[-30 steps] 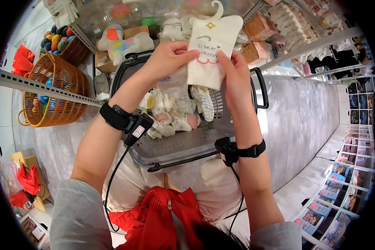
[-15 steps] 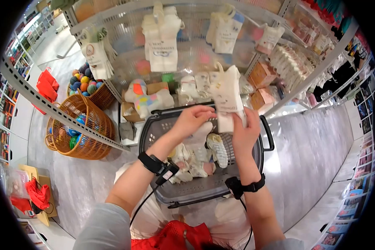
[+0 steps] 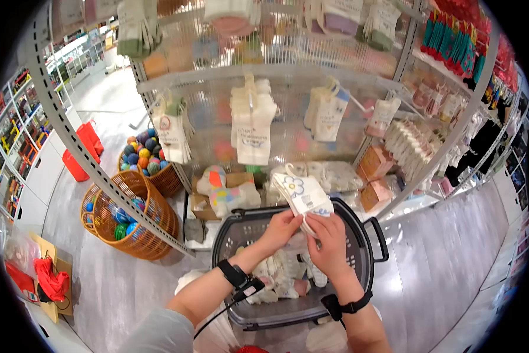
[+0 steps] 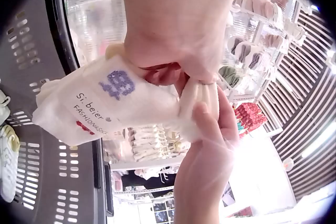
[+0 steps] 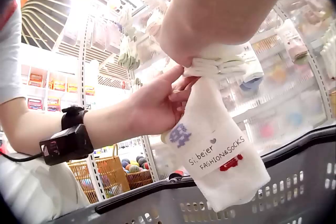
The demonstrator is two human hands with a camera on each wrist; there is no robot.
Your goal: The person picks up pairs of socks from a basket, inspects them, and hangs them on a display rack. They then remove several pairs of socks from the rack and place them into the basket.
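Note:
Both hands hold a bundle of white socks [image 3: 307,197] over a grey shopping basket [image 3: 244,320]. A blue flower shows on the bundle's upper face. The wrist views show a printed paper band [image 5: 220,153], a purple-blue pattern and a small red mark on the other side. My left hand [image 3: 281,229] pinches the bundle's near edge with curled fingers. At the folded cuff ends my right hand [image 3: 328,238] grips, its thumb pressed over the layers in the left wrist view. Several white and patterned socks [image 3: 270,273] lie inside the basket below.
Ahead stands a rack with hanging sock bundles [image 3: 253,123]. A multicoloured plush toy [image 3: 232,194] and clear-bagged goods [image 3: 335,176] sit on its bottom shelf. Left of the basket is a wicker basket of balls [image 3: 129,235]. The shopping basket's handle [image 3: 379,241] sticks out rightward.
The head view has tilted up, showing more of the rack. The sock bundle was turned over, from its printed band to the flower side. My left hand came back onto it after coming off.

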